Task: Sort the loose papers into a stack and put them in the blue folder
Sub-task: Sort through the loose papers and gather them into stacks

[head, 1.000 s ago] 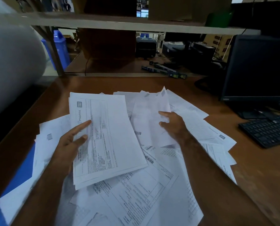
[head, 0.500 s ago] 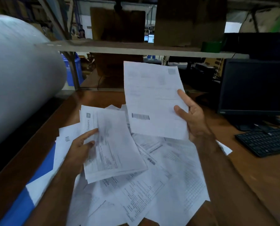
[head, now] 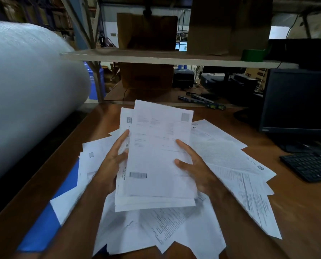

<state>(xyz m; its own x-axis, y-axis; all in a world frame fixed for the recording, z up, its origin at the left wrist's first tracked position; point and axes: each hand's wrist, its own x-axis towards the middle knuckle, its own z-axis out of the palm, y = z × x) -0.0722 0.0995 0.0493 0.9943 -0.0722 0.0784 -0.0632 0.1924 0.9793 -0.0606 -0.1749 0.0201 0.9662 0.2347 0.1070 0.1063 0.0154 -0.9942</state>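
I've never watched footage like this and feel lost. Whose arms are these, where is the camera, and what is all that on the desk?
There is no machine here: the camera sits on a person's head, looking forward and down at their own arms. The left hand and right hand together hold a small stack of papers, lifted above a brown desk. Loose papers lie scattered beneath. A blue folder pokes out from under them at lower left. On the right stand a dark monitor and a keyboard; a big pale roll lies to the left.
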